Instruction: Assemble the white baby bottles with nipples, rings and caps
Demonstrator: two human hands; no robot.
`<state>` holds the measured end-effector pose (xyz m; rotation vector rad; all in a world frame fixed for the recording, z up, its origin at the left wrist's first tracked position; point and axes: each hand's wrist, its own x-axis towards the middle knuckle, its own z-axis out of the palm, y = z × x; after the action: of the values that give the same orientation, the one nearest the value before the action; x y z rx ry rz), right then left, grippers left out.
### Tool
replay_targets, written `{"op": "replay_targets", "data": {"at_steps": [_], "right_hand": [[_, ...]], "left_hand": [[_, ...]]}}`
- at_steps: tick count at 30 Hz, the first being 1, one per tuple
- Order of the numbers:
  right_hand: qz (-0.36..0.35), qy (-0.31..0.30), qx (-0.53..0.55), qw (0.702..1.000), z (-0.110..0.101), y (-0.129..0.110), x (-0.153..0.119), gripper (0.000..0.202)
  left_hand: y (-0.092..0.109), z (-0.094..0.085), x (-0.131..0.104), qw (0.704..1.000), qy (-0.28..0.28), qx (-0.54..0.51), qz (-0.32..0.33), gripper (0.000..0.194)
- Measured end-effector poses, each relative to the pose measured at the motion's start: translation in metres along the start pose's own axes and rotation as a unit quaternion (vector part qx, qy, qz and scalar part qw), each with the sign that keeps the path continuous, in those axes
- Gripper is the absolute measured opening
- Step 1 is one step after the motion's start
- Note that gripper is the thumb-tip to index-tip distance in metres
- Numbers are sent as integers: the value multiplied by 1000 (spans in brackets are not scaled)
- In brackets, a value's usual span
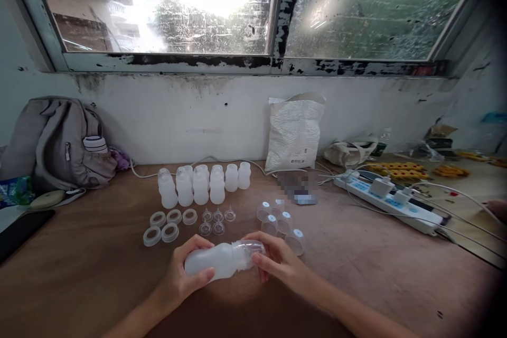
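Note:
A milky white baby bottle [214, 262] lies sideways between my hands, low over the table. My left hand [185, 269] wraps round its base. At the other end, my right hand [277, 259] has its fingers closed round the clear cap [247, 254]. Just beyond are several clear silicone nipples [217, 216] and several translucent screw rings [170, 232]. Clear caps [284, 224] with round white spots on top stand past my right hand. Farther back, white bottles [201, 190] stand in a group, some with clear caps on and some open-topped.
A grey backpack [59, 142] sits at the far left. Against the wall leans a white padded bag [295, 134]. A white power strip [390, 203] with plugs and cables crosses the right side, near yellow parts [398, 170]. Another person's hand [498, 210] shows at the right edge.

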<state>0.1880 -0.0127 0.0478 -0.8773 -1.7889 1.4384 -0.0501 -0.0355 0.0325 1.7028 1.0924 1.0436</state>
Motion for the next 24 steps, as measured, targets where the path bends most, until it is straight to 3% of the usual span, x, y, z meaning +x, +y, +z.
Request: {"op": "replay_targets", "data": {"at_steps": [6, 17, 24], "right_hand": [[6, -7, 64, 998, 3, 10, -1, 37], [-11, 17, 53, 998, 6, 13, -6, 36], [8, -11, 90, 996, 10, 16, -7, 37]], "left_hand": [[0, 0, -2, 1000, -7, 0, -13, 33], [-4, 1, -3, 999, -44, 8, -21, 34], [-7, 6, -6, 999, -26, 32, 20, 30]]}}
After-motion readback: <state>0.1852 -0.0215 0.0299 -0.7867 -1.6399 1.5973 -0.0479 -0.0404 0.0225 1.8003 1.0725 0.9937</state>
